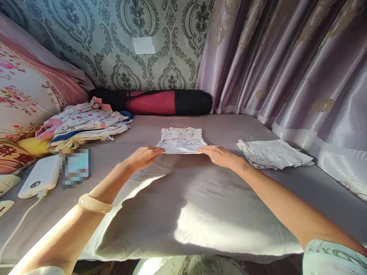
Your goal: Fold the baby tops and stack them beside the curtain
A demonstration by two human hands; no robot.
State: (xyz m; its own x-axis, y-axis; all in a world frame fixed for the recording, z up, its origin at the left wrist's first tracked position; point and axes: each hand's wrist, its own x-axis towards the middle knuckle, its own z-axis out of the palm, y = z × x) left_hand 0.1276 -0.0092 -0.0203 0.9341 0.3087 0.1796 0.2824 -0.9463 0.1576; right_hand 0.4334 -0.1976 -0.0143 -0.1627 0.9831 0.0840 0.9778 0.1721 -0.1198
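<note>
A small white printed garment [182, 138], folded into a rectangle, lies on the grey bedding in front of me. A line drawing of an animal shows on its near right part. At the near left corner, my left hand [146, 157] is closed with the cloth pinched between thumb and fingers. My right hand [220, 155] grips the near right corner the same way. The lower fingers of both hands are hidden. To the right lies a stack of folded white clothes [276, 152]; at the left is a loose pile of printed clothes [88, 122].
A grey pillow [149, 229] lies nearest me, partly sunlit. At the left are a white power bank [40, 175] with a cable and a blurred-out phone-like object [76, 168]. A black and red rolled bag [151, 102] lies along the wall; curtains [258, 57] hang at the right.
</note>
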